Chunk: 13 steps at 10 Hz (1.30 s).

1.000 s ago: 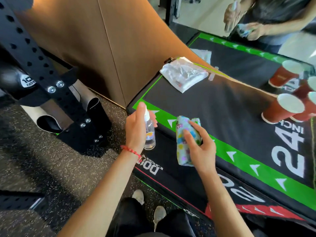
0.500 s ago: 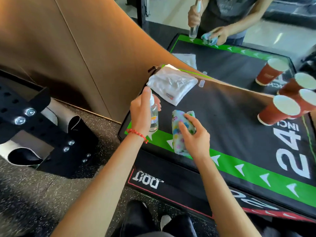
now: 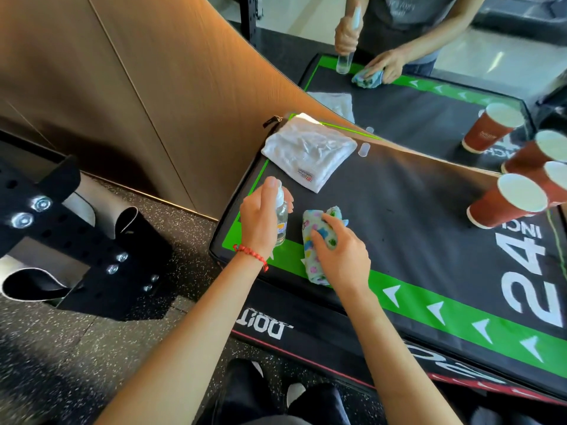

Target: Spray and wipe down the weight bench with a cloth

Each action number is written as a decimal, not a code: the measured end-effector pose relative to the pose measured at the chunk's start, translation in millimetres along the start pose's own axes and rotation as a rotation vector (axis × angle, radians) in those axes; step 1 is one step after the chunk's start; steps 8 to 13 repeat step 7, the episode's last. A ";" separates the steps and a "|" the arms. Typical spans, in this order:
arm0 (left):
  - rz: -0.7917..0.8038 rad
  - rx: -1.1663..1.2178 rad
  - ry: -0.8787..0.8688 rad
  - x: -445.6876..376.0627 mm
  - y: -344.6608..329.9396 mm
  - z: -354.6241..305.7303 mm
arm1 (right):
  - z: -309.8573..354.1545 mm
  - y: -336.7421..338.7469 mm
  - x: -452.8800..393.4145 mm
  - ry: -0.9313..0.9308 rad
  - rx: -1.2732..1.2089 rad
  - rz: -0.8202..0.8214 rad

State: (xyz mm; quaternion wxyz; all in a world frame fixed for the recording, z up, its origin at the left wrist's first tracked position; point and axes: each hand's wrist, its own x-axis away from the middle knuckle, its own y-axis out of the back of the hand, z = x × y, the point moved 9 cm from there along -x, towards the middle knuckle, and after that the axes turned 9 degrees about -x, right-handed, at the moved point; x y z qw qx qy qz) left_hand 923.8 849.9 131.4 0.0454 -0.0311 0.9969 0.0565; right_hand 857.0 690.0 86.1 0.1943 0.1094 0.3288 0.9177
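Over the last second the head camera has tipped up and to the left, so the mirror wall at the top of the frame now shows the reflected person, while both hands have slid toward the padded surface's near-left corner. The right hand [image 3: 340,256], which was lifting the cloth [image 3: 317,240] off the surface a second ago, has now lowered it flat onto the black pad [image 3: 399,216], fingers curled over the rolled, pastel-printed fabric where the black meets the green border. The left hand [image 3: 260,216] remains wrapped around the small clear spray bottle [image 3: 281,219], index finger on the nozzle, held upright just left of the cloth in the middle of the frame. By my reading, spraying is about done here and wiping is about to begin.

A folded white towel [image 3: 310,151] lies above the hands with a small red label too blurred to read. Red paper cups [image 3: 506,200] stand at the right edge; their print is illegible. On the pad, large white "24" with "INCH" beside it reads upside down at right. The lower pad's side carries inverted "DOIT" lettering at bottom centre.
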 end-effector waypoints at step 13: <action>-0.234 -0.277 0.007 58.5 52.6 6.8 | 17.9 35.5 38.0 0.460 0.096 -0.117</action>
